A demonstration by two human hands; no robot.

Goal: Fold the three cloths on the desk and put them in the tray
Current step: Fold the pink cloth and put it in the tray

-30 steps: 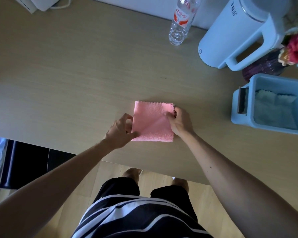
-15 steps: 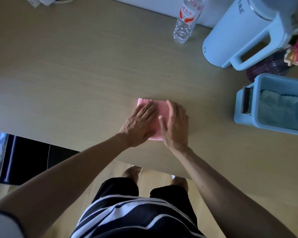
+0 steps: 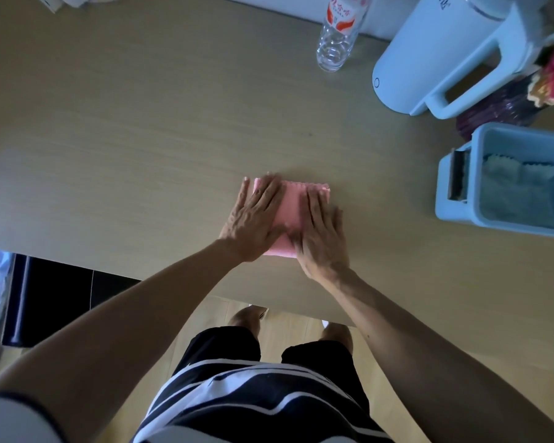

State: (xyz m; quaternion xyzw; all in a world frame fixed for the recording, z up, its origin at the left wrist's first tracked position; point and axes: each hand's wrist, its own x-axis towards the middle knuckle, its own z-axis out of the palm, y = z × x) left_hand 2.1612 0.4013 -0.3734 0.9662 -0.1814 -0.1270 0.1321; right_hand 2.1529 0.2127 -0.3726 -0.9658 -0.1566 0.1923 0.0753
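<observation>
The left hand [image 3: 253, 219] and right hand [image 3: 323, 235] press flat, fingers straight, on the folded pink cloth [image 3: 290, 209] near the desk [image 3: 141, 155] front edge; soft, light and limp, it is probably best pinched across its stacked edges

Most of the pink scalloped-edge cloth [image 3: 293, 206] at the frame's centre lies hidden under the flat left hand [image 3: 255, 223] and right hand [image 3: 322, 233]. We see only a strip between them and its upper right corner, so we cannot count its folds. The clear plastic bottle with a red label [image 3: 335, 36] and the pale blue handled jug [image 3: 429, 59] lose their tops at the upper edge, and the label print is too blurred to read. The light blue plastic tray [image 3: 506, 227] runs off the right edge, and we cannot tell how many pale cloths [image 3: 518, 193] lie inside.
</observation>
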